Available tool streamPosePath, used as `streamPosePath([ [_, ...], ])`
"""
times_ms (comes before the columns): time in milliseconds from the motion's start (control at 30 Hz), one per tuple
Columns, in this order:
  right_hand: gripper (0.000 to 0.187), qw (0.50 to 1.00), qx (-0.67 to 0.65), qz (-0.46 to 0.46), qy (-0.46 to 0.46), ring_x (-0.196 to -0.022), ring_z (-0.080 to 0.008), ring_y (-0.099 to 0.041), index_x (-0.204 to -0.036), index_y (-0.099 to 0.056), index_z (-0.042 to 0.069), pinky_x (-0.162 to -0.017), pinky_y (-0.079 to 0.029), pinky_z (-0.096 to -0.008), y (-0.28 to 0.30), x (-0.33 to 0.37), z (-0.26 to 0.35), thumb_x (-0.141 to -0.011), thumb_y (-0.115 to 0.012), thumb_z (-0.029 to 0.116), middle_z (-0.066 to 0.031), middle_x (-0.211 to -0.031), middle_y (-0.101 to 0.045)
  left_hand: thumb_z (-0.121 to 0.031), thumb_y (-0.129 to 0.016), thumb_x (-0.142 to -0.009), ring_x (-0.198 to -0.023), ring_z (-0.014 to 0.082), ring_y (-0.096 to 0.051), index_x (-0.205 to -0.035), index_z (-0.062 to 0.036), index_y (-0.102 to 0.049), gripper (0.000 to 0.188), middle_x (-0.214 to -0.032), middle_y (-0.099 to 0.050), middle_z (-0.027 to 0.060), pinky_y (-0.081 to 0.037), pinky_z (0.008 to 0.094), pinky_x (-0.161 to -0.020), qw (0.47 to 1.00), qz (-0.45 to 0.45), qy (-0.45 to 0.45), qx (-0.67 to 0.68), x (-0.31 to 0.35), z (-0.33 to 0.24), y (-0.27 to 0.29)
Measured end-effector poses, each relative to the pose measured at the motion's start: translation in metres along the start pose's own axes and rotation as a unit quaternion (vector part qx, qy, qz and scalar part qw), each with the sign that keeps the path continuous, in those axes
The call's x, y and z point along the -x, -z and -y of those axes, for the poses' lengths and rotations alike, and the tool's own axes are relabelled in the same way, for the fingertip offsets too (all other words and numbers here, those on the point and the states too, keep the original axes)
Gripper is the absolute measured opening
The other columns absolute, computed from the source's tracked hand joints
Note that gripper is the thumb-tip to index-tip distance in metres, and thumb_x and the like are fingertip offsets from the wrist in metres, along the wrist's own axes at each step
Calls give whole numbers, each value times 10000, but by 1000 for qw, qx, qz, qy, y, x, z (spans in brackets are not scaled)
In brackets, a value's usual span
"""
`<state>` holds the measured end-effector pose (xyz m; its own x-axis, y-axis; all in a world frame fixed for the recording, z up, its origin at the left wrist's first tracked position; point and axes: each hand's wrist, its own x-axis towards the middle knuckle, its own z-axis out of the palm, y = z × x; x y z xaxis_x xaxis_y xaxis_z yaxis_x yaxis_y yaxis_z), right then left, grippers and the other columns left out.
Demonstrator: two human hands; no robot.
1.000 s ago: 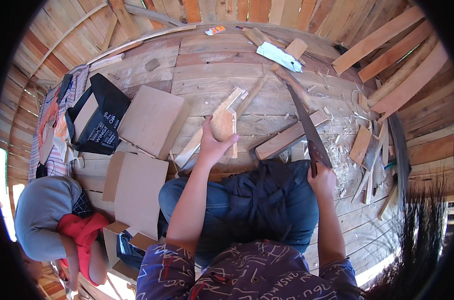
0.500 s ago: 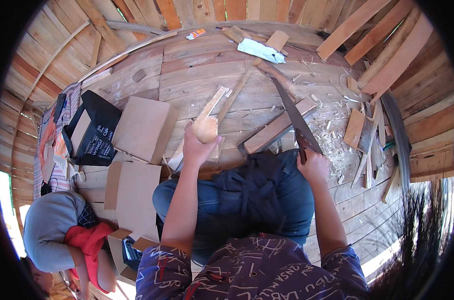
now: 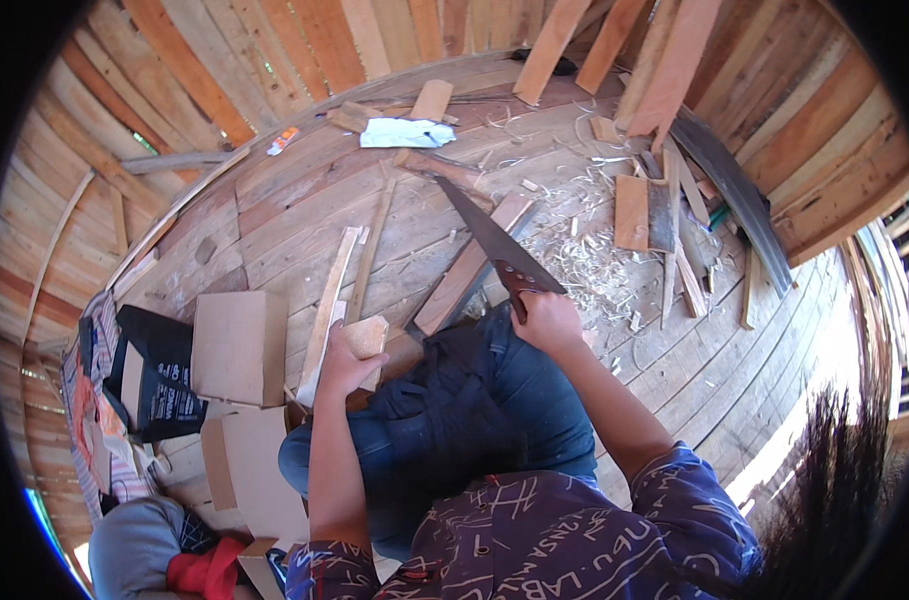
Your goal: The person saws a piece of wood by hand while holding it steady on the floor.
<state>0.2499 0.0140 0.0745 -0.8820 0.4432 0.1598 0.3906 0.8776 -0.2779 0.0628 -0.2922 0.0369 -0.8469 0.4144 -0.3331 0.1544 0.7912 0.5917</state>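
Observation:
My left hand (image 3: 347, 366) is closed round a short pale wood block (image 3: 369, 337) above my left knee. A long thin strip of wood (image 3: 333, 295) stretches away just beyond that hand. My right hand (image 3: 552, 322) grips the brown handle of a handsaw (image 3: 487, 232). Its dark blade points away and to the left, passing over a thick wooden beam (image 3: 475, 268) in front of my lap. Whether the blade touches the beam, I cannot tell. Part of the block is hidden by my left fingers.
Wood shavings (image 3: 585, 255) and offcuts (image 3: 632, 212) litter the floor at right. Planks (image 3: 553, 50) lean on the far wall. Cardboard boxes (image 3: 237, 345) and a black bag (image 3: 155, 400) stand at left. Another person (image 3: 140, 550) is at the lower left.
The whole view has turned, so the floor, boxes and planks appear farther left. Both hands keep their hold on the block and the handsaw, with little visible shift relative to my lap.

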Motion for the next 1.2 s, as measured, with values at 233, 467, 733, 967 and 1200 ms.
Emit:
streamPosePath([
  [233, 242, 1000, 3, 10, -6, -652, -335, -685, -783, -678, 86, -632, -563, -449, 1, 1, -2, -796, -672, 328, -144, -691, -678, -334, -889, -610, -1344, 366, -441, -1494, 36, -191, 1186, -1450, -415, 276, -363, 385, -1123, 999, 47, -17, -12, -7, 17, -11],
  [467, 259, 999, -7, 31, -27, -672, -315, -698, -797, -684, 86, -647, -571, -432, 5, 4, -1, -812, -655, 343, -133, -711, -689, -298, -899, -605, -1339, 364, -445, -1474, 31, -228, 1146, -1434, -424, 275, -362, 388, -1122, 998, 56, -6, 12, -5, 19, -11],
  [733, 262, 999, -23, 23, -21, -678, -322, -701, -790, -691, 66, -656, -574, -434, 5, 1, -2, -850, -612, 308, -152, -715, -692, -285, -900, -610, -1313, 354, -474, -1463, 40, -231, 1132, -1400, -455, 273, -373, 391, -1113, 998, 63, -18, 23, -9, 27, -17],
  [967, 258, 998, -33, 43, -33, -679, -330, -700, -808, -686, 60, -658, -574, -439, 7, 4, -3, -843, -616, 306, -159, -726, -693, -324, -898, -605, -1328, 359, -461, -1474, 37, -225, 1157, -1429, -438, 274, -372, 384, -1116, 998, 60, -15, -24, -7, 19, -17],
  [1200, 232, 998, -37, 30, -31, -692, -327, -700, -827, -690, 61, -682, -572, -438, 11, 5, 2, -824, -629, 285, -160, -740, -696, -294, -904, -605, -1282, 348, -491, -1478, 36, -200, 1169, -1389, -457, 270, -400, 381, -1084, 997, 65, -31, 3, -15, 36, -17],
])
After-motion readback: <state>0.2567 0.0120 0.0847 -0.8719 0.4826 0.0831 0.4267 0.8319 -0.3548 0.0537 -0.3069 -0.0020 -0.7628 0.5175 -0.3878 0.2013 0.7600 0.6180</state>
